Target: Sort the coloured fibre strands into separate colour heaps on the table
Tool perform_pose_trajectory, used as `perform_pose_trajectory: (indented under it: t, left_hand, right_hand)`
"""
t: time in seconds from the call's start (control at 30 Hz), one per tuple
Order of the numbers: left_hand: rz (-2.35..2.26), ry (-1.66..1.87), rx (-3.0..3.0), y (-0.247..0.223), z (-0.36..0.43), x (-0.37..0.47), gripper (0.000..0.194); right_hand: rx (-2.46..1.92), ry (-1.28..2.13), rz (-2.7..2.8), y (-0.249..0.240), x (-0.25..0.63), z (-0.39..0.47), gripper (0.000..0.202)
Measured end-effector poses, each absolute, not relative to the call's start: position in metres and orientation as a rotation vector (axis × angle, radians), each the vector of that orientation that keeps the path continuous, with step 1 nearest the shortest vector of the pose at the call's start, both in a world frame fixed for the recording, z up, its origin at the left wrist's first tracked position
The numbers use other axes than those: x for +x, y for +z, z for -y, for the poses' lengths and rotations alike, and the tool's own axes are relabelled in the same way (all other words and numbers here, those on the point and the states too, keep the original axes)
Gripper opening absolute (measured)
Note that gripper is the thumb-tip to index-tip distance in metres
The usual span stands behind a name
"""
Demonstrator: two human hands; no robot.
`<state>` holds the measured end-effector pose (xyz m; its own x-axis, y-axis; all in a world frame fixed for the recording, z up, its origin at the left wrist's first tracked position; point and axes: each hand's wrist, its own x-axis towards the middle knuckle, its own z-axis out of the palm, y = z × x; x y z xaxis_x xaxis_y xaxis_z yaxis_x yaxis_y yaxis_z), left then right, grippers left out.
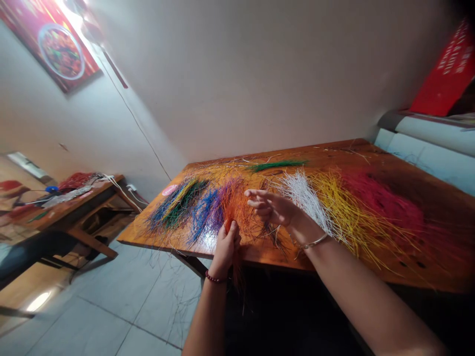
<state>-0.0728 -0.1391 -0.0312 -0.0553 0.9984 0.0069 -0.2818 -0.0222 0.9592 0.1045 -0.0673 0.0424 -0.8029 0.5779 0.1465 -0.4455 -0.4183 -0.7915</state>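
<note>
My left hand (227, 243), with a dark red bead bracelet at the wrist, is closed around a bundle of orange strands (234, 195) at the table's front edge. The strands fan out above the fist and hang below it. My right hand (270, 206) is held just right of the bundle, fingers apart, with nothing in it. Left of the bundle lie purple and blue strands (203, 210) and a blue, yellow and green pile (178, 202). White strands (306, 195) and yellow strands (343, 212) lie to the right, beside pinkish red ones (386, 202).
The wooden table (141, 232) stands against a wall. Green strands (278, 165) lie near its back edge. A second table (89, 198) with cords and red material is at the left. A pale, covered object (430, 148) adjoins the table at the right.
</note>
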Motion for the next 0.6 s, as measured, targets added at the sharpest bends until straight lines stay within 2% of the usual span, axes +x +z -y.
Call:
perform_pose_trajectory:
  t: [0.27, 0.6]
  left_hand:
    - [-1.136, 1.335, 1.111, -0.035, 0.138, -0.069, 0.036]
    - [-1.212, 1.354, 1.209, -0.039, 0.138, -0.07, 0.035]
  right_hand:
    - [-0.33, 2.045, 1.361, 0.034, 0.081, 0.08, 0.044]
    - [-0.436, 1.756, 1.559, 0.025, 0.07, 0.071, 0.038]
